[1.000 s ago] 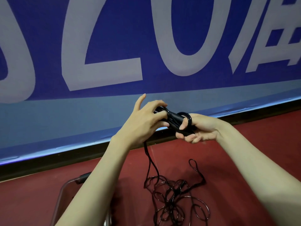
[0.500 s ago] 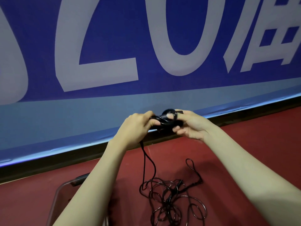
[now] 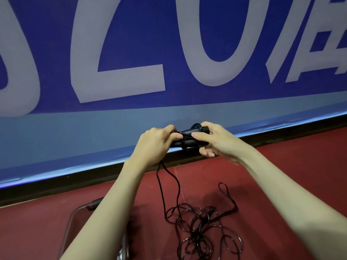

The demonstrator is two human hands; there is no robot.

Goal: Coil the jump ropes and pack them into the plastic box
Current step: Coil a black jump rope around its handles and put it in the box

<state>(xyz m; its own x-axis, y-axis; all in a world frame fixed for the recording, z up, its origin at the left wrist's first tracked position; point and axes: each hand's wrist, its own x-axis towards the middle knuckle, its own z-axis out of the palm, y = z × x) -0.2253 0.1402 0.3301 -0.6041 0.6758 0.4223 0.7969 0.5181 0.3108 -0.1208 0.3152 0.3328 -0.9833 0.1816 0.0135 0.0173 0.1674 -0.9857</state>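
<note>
I hold the black jump rope handles (image 3: pixel 187 136) together in front of me, lying side by side. My left hand (image 3: pixel 155 145) grips their left end, and my right hand (image 3: pixel 216 140) grips their right end with the thumb on top. A turn of black cord wraps the handles between my hands. From under my left hand the cord hangs down to a loose tangle of black rope (image 3: pixel 202 228) on the red floor. The clear plastic box (image 3: pixel 70 222) stands at the lower left, mostly hidden behind my left forearm.
A blue banner (image 3: pixel 169 53) with large pale letters covers the wall ahead. A dark baseboard (image 3: pixel 56 184) runs along its foot. The red floor (image 3: pixel 291 175) stretches to the right of the rope tangle.
My left hand went from spread fingers to a closed grip on the handles. Both hands drew closer together, and the handles now lie level between them.
</note>
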